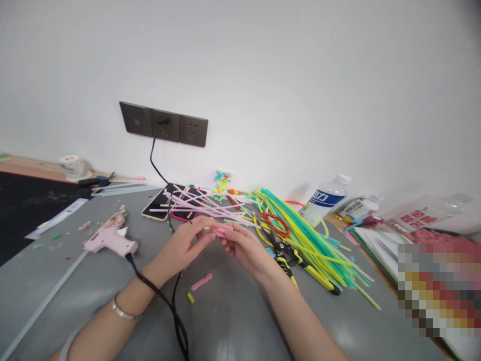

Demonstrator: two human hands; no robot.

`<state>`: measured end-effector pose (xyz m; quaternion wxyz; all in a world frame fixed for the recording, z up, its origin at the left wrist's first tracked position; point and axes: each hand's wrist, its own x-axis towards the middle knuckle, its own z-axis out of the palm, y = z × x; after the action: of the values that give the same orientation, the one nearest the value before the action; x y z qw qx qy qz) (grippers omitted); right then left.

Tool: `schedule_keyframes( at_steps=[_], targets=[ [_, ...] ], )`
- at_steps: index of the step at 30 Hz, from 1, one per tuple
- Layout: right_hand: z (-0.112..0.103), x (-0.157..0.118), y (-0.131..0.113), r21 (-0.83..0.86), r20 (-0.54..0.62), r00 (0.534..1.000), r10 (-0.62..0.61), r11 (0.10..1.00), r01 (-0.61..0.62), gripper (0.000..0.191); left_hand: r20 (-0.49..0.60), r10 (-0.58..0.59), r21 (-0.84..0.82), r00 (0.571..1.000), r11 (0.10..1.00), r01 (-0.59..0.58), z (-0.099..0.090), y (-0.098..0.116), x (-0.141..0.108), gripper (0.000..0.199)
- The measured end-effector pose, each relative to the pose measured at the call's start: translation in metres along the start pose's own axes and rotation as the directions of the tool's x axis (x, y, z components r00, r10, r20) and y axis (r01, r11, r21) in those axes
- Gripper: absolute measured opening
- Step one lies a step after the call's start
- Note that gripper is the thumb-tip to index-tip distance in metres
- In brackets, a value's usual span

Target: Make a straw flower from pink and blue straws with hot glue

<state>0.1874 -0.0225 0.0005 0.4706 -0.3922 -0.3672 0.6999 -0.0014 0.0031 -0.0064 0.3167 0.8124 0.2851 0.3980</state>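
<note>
My left hand [190, 244] and my right hand [246, 246] meet over the middle of the grey table, fingertips pinched on a small pink pipe cleaner piece [222, 229]. My fingers cover part of it. Below my hands, a second pink piece [202, 282] lies beside a short yellow-green piece [191, 298]. Just beyond my fingers, long pale pink pipe cleaners [195, 206] lie loose across two phones [156, 206]. To the right of my right hand are yellow-and-black pliers [281, 246] and red-handled scissors [277, 224].
A pink hot glue gun [110, 240] rests at left, its black cord [150, 287] running past my left forearm. Green and yellow pipe cleaners [311, 235] lie in a bundle at right. Behind them leans a bottle [325, 198]. A wall socket panel [164, 124] holds a plug.
</note>
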Motion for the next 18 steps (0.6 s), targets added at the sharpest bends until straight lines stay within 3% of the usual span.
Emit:
schedule_keyframes(
  at_steps=[3, 7, 10, 18],
  targets=[
    [0.0001, 0.0009, 0.0023, -0.022, 0.005, 1.000, -0.031, 0.999, 0.031, 0.031, 0.037, -0.076, -0.028, 0.996, 0.997, 0.077, 0.0006, 0.0003, -0.0015, 0.023],
    [-0.0002, 0.0010, 0.0042, -0.096, 0.036, 0.985, -0.171, 0.980, 0.174, 0.030, -0.053, -0.152, -0.129, 0.987, 0.981, 0.144, 0.0042, -0.0027, -0.0023, 0.040],
    [0.0001, 0.0000, 0.0032, -0.098, 0.048, 0.978, -0.201, 0.974, 0.205, 0.031, -0.090, -0.192, -0.202, 0.977, 0.964, 0.171, 0.0068, -0.0051, -0.0019, 0.048],
    [0.0050, -0.0026, 0.0015, -0.095, 0.074, 0.973, -0.217, 0.970, 0.223, 0.033, -0.103, -0.185, -0.262, 0.977, 0.953, 0.153, 0.0052, 0.0011, 0.0008, 0.031]
  ],
)
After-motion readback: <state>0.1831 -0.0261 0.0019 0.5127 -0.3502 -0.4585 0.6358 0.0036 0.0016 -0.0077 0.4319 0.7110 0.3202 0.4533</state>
